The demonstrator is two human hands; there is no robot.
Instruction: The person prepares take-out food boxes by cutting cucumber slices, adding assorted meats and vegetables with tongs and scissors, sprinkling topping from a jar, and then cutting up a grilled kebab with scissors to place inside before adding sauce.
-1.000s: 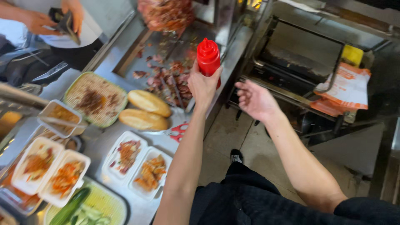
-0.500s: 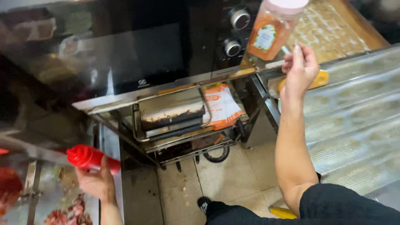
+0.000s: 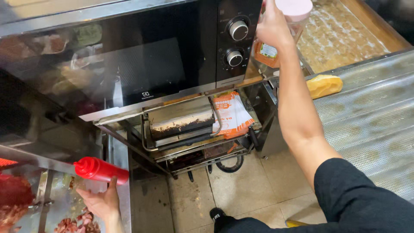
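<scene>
Person holding two sauce bottles at a food stall, one in each hand.
Left hand (image 3: 101,203) grips a red squeeze bottle (image 3: 100,170) above the steel worktop (image 3: 123,203); right hand (image 3: 271,26) clasps an orange sauce bottle (image 3: 269,51) beside the black oven (image 3: 129,64); neither is being squeezed yet.

Left hand (image 3: 102,203) low, grip closed with fingers curled; right hand (image 3: 272,26) raised high, arm outstretched, grip closed

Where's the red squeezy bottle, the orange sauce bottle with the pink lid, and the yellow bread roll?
red squeeze bottle (image 3: 101,170), head view, body.
orange sauce bottle (image 3: 266,52), head view, label.
yellow bread roll (image 3: 324,85), head view, crust.
</scene>
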